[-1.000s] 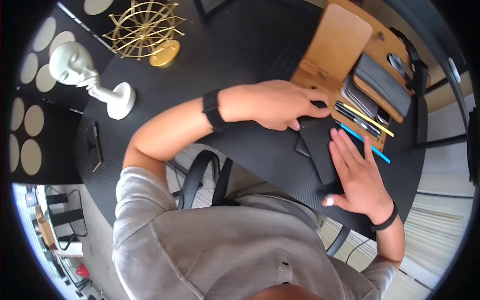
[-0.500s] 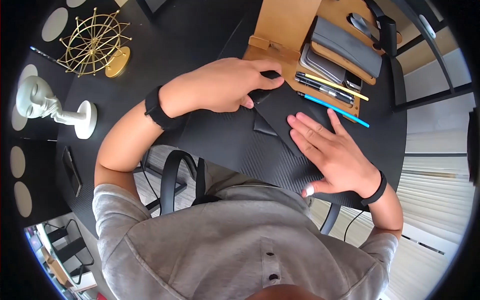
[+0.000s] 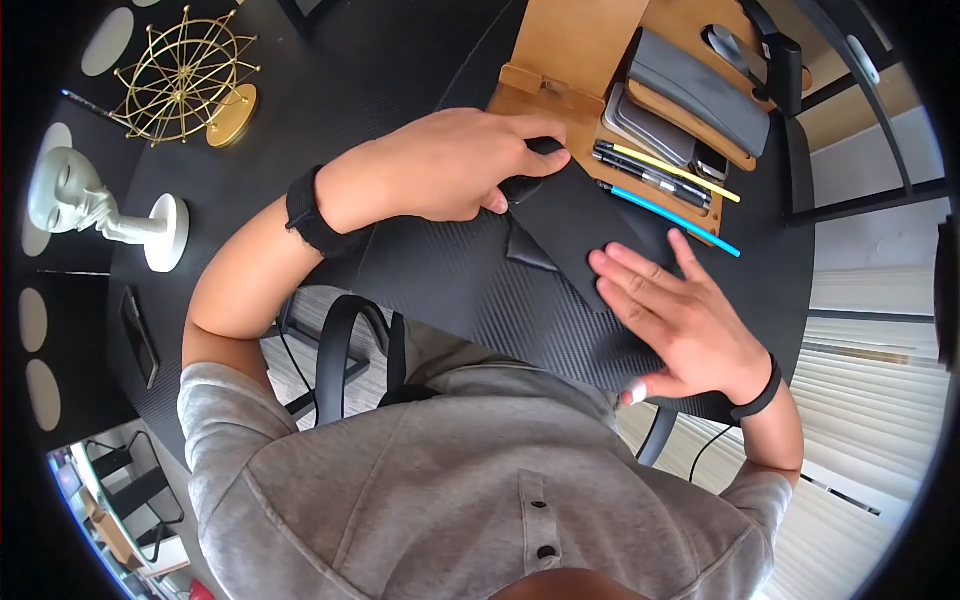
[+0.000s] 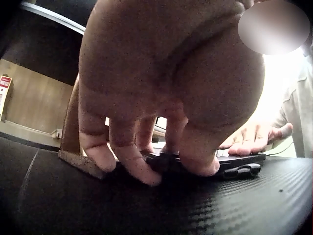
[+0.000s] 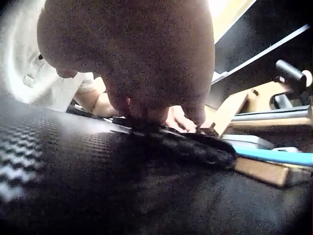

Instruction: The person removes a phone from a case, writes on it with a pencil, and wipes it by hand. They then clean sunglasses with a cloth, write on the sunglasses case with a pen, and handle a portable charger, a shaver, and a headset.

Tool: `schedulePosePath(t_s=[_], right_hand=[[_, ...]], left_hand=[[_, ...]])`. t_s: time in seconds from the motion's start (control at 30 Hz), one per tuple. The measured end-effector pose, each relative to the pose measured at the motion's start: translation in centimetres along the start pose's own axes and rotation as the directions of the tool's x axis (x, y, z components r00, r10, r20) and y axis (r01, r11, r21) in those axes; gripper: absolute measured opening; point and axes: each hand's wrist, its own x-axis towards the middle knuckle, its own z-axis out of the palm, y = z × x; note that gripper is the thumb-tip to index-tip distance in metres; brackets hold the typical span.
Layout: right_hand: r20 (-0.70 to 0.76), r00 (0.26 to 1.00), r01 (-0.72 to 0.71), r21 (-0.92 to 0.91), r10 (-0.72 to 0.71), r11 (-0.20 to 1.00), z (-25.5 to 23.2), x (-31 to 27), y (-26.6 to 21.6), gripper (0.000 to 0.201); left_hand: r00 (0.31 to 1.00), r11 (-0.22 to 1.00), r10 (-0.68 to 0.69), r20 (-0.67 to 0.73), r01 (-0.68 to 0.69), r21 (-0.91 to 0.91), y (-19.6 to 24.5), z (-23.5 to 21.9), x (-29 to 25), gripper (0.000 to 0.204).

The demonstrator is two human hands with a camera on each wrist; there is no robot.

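Note:
My left hand (image 3: 450,165) curls its thumb and fingers round a small rounded black object (image 3: 545,148), mostly hidden beneath the palm; its exact kind I cannot tell. Right against it lies a flat, thin black case-like thing (image 3: 565,225) with a dark tab (image 3: 530,250) poking out along its near side. The straight, spread fingers of my right hand (image 3: 680,320) rest on the flat thing's right end, a white wrap round the thumb. In the left wrist view, the left fingertips (image 4: 151,178) come down round the black object close over the table.
A wooden desk organizer (image 3: 575,45) stands at the back, bearing a grey case (image 3: 700,90), black pens and a yellow pencil (image 3: 680,173). Along its front edge lies a blue pen (image 3: 670,217). Leftward stand a gold wheel ornament (image 3: 185,85) and a white head figurine (image 3: 70,195).
The left hand has gone from reaching over the flat thing's far end, beside the organizer, to gripping the rounded black object. The right hand has slid slightly rightward. The head view has shifted.

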Motion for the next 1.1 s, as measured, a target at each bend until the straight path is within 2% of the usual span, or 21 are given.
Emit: schedulePosePath(t_s=[0.1, 0.27, 0.5, 0.6, 0.7, 0.83, 0.97, 1.03, 1.1], right_hand=[[-0.033, 0.999, -0.035, -0.058, 0.033, 0.998, -0.2, 1.1, 0.3, 0.104], [-0.082, 0.995, 0.042, -0.076, -0.048, 0.996, 0.1, 3.9, 0.8, 0.104], [0.019, 1.000, -0.004, 0.002, 0.004, 1.000, -0.7, 0.3, 0.4, 0.104], [-0.005, 1.000, 0.016, -0.015, -0.016, 1.000, -0.7, 1.2, 0.9, 0.106], [-0.125, 0.992, 0.020, -0.050, -0.026, 0.999, 0.2, 4.0, 1.4, 0.109], [-0.091, 0.995, 0.030, -0.021, -0.032, 0.999, -0.2, 4.2, 1.1, 0.111], [0.013, 1.000, 0.024, 0.032, -0.025, 0.999, -1.1, 1.9, 0.1, 0.111], [-0.021, 0.999, 0.042, 0.084, -0.041, 0.996, -1.3, 0.9, -0.1, 0.106], [0.007, 0.998, 0.057, 0.094, -0.058, 0.994, -2.2, 0.0, 0.0, 0.102]], left_hand=[[1.000, 1.000, 0.003, -0.006, -0.003, 0.001, 0.1, 0.2, 0.2, 0.071], [1.000, 0.999, -0.021, 0.014, 0.021, 0.028, 0.4, 0.0, 0.0, 0.071], [0.999, 0.999, -0.024, 0.044, 0.023, 0.027, 0.5, -0.5, 0.1, 0.070], [0.999, 1.000, -0.002, 0.040, 0.002, 0.018, 0.3, -0.5, 0.2, 0.070], [1.000, 0.999, 0.007, 0.024, -0.008, 0.031, 0.3, -0.2, -0.1, 0.070], [0.997, 0.998, -0.032, 0.064, 0.028, 0.064, 0.7, -0.6, 0.0, 0.070], [1.000, 0.998, 0.010, 0.025, -0.011, 0.069, 0.4, -0.4, -0.1, 0.069], [1.000, 0.997, 0.030, 0.002, -0.030, 0.064, 0.1, -0.2, -0.3, 0.069], [1.000, 0.998, 0.029, 0.003, -0.029, 0.063, 0.1, -0.2, -0.2, 0.069]])
